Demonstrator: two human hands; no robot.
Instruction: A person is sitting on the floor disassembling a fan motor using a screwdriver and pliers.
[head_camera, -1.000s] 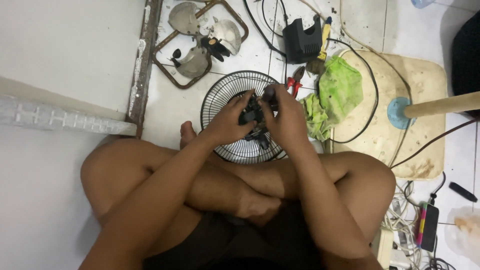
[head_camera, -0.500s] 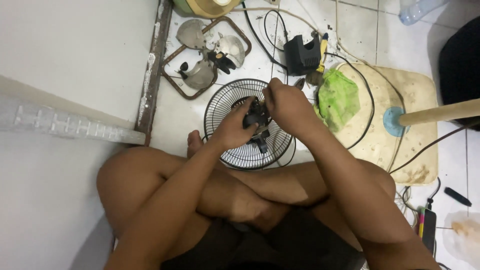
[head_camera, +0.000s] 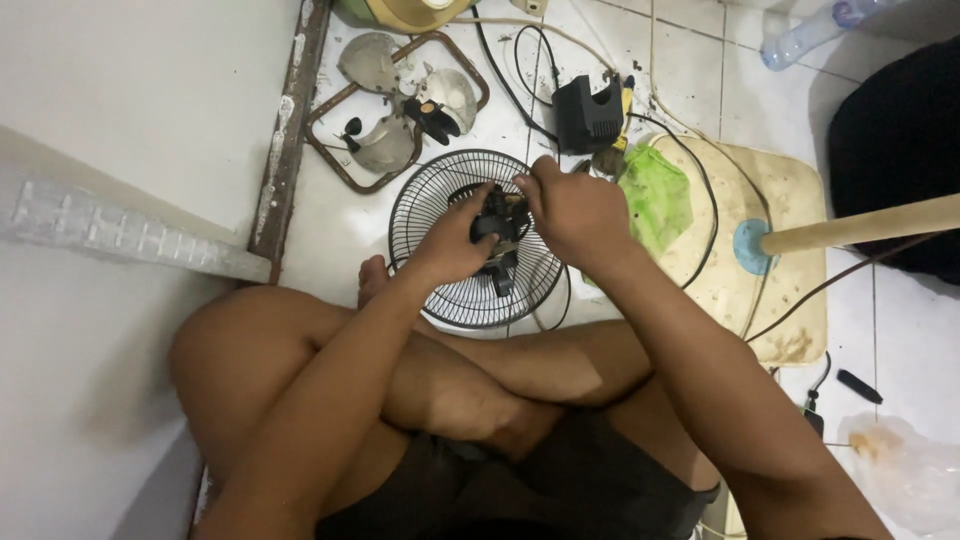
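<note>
A round black wire fan guard (head_camera: 435, 200) lies flat on the tiled floor in front of my crossed legs. At its centre sits a small black fan motor (head_camera: 499, 222). My left hand (head_camera: 452, 243) grips the motor from the left side. My right hand (head_camera: 568, 212) closes on it from the right and above, fingertips at its top. Both hands cover much of the motor.
A brown metal frame (head_camera: 330, 166) holds grey fan blades (head_camera: 377, 148) at the back left. A black box (head_camera: 587, 113), cables, a green cloth (head_camera: 654, 196), a cream fan base (head_camera: 775, 270) with pole and a plastic bottle (head_camera: 803, 37) lie to the right. A white wall (head_camera: 130, 120) is left.
The view has shifted, so the guard and tools sit lower in frame. Both hands stay on the motor, with the right hand turned a little over its top.
</note>
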